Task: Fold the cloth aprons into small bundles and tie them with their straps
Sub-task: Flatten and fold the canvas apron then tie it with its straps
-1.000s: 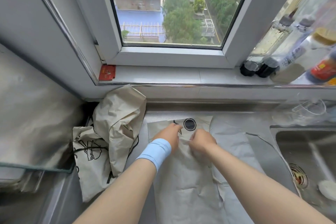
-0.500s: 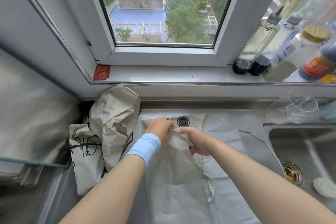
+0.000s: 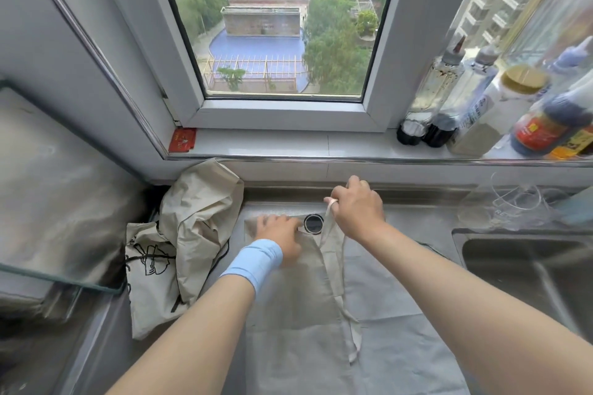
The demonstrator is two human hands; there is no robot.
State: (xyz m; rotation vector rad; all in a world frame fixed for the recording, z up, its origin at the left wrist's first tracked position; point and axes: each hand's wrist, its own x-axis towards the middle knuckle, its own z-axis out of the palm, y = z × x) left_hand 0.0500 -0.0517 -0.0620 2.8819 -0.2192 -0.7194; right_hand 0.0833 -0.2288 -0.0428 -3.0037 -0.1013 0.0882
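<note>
On the desk (image 3: pixel 417 220) below the window, the apron (image 3: pixel 288 314) lies folded into a narrow strip. Its long axis runs from the person toward the window, top end far. Flat on that end, the left hand (image 3: pixel 280 232) pins it; the right hand (image 3: pixel 356 208) pinches the strap (image 3: pixel 345 282), lifted above. I'd hold the fold pinned and draw the strap taut and clear before bundling.
</note>
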